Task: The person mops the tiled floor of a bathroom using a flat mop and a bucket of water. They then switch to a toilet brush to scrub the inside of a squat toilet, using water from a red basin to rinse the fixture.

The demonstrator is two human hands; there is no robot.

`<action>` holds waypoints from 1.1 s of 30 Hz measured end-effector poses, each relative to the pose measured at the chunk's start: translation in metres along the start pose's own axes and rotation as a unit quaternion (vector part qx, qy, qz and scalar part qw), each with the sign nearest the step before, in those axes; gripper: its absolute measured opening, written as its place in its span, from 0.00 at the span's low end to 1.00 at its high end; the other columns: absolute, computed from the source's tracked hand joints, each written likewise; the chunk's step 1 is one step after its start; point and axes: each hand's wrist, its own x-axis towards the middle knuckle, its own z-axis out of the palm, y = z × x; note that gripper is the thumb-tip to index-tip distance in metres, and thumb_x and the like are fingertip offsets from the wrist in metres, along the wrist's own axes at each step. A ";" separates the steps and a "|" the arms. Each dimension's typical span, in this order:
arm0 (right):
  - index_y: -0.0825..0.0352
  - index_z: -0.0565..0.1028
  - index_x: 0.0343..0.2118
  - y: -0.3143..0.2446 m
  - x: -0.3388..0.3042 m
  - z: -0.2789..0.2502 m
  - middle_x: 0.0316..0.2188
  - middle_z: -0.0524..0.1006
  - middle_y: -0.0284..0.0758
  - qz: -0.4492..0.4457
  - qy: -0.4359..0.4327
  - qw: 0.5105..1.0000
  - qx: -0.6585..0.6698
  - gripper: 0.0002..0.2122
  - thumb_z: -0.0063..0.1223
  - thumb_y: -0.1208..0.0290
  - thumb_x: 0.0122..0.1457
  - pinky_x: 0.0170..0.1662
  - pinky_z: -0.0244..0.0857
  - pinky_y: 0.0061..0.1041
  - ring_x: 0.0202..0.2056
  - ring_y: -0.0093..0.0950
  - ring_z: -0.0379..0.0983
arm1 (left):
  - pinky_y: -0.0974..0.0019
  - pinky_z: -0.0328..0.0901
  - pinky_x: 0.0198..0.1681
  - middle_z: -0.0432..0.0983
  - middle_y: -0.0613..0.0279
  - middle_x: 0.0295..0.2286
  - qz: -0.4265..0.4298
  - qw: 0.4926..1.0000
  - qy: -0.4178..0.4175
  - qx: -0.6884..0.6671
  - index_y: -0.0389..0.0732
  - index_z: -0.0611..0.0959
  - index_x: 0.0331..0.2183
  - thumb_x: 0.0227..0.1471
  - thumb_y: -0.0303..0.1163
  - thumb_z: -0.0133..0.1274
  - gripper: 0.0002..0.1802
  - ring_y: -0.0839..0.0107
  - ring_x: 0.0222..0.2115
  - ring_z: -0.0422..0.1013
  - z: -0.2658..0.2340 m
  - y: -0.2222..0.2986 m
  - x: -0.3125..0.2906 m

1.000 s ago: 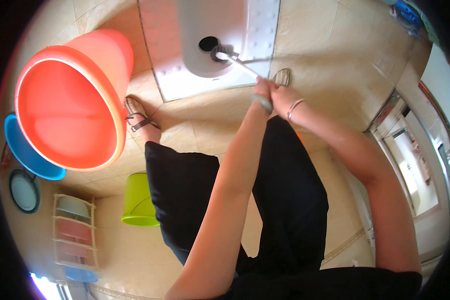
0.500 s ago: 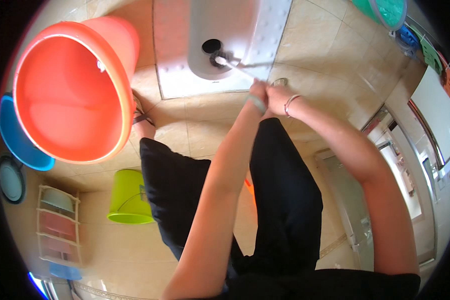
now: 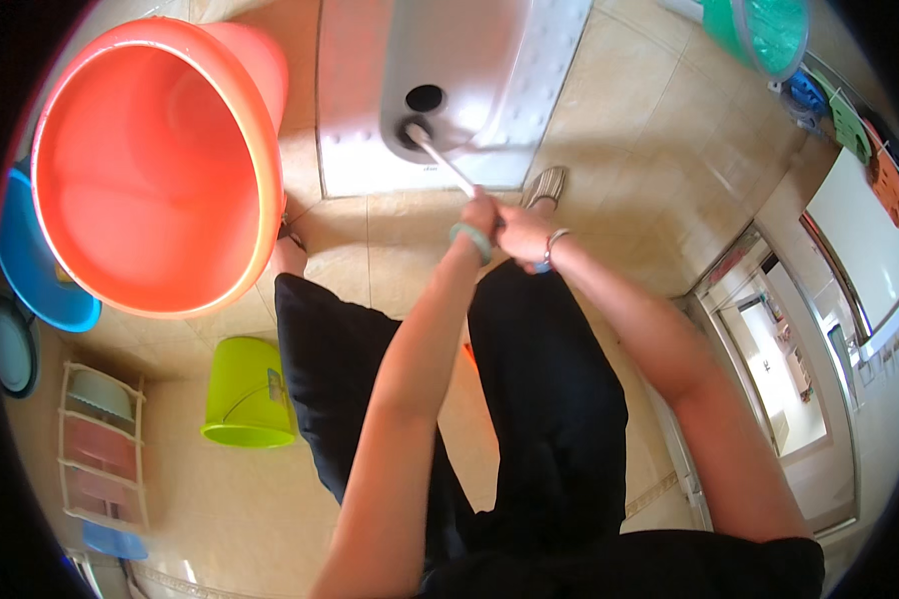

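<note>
Both my hands are closed round the handle of a toilet brush [image 3: 448, 168] with a pale, long stick. My left hand [image 3: 479, 213] grips higher up the stick toward the brush head, and my right hand [image 3: 521, 236] is just behind it at the right. The dark brush head rests in the near end of the squat toilet [image 3: 350, 130], a grey metal pan set in the floor. Just beyond the bristles is the round black drain hole [image 3: 425, 98]. My fingers hide the end of the handle.
A large orange-red tub [image 3: 150, 190] stands at the left, beside a blue basin [image 3: 45, 270]. A lime-green bucket [image 3: 250, 389] and a white rack [image 3: 102, 444] with basins are nearer. A green bin [image 3: 754, 35] stands far right; slippers [image 3: 884, 180] hang along the right wall.
My hands have swung left and closer to me with the brush. The brush head has shifted left and nearer within the pan, and the whole view has moved slightly.
</note>
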 end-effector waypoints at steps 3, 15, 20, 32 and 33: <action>0.67 0.68 0.48 0.019 0.012 -0.054 0.40 0.76 0.43 -0.005 0.193 0.904 -0.382 0.17 0.43 0.71 0.54 0.45 0.67 0.36 0.43 0.39 0.73 | 0.55 0.64 0.38 0.71 0.52 0.27 0.046 0.991 -0.101 -0.079 0.36 0.72 0.31 0.61 0.50 0.28 0.27 0.60 0.29 0.67 0.103 0.031 -0.011; 0.57 0.56 0.58 0.073 0.019 0.067 0.46 0.69 0.51 -0.071 0.177 0.982 -0.017 0.23 0.41 0.71 0.58 0.39 0.66 0.41 0.37 0.49 0.71 | 0.61 0.65 0.28 0.73 0.56 0.24 0.024 0.974 0.011 0.224 0.30 0.77 0.33 0.57 0.56 0.31 0.35 0.69 0.25 0.69 -0.023 -0.057 0.035; 0.52 0.60 0.57 0.090 0.050 0.115 0.26 0.72 0.37 -0.102 0.271 0.919 0.268 0.20 0.38 0.70 0.61 0.16 0.58 0.25 0.16 0.26 0.64 | 0.59 0.65 0.35 0.74 0.47 0.28 0.121 0.930 -0.019 0.346 0.29 0.75 0.34 0.57 0.55 0.32 0.34 0.59 0.31 0.71 -0.013 -0.029 0.004; 0.60 0.61 0.56 -0.013 0.101 0.078 0.38 0.76 0.43 -0.198 0.275 0.853 0.396 0.20 0.41 0.71 0.59 0.41 0.66 0.30 0.40 0.33 0.73 | 0.51 0.64 0.34 0.75 0.44 0.26 0.325 0.804 0.086 0.491 0.32 0.76 0.31 0.58 0.54 0.32 0.32 0.51 0.31 0.72 -0.014 0.106 0.045; 0.59 0.61 0.57 0.018 0.100 0.101 0.36 0.75 0.42 -0.160 0.228 0.828 0.486 0.21 0.40 0.71 0.60 0.41 0.66 0.28 0.40 0.31 0.72 | 0.50 0.63 0.38 0.76 0.42 0.30 0.238 0.772 0.083 0.584 0.32 0.76 0.33 0.58 0.54 0.32 0.32 0.47 0.35 0.71 -0.003 0.073 0.020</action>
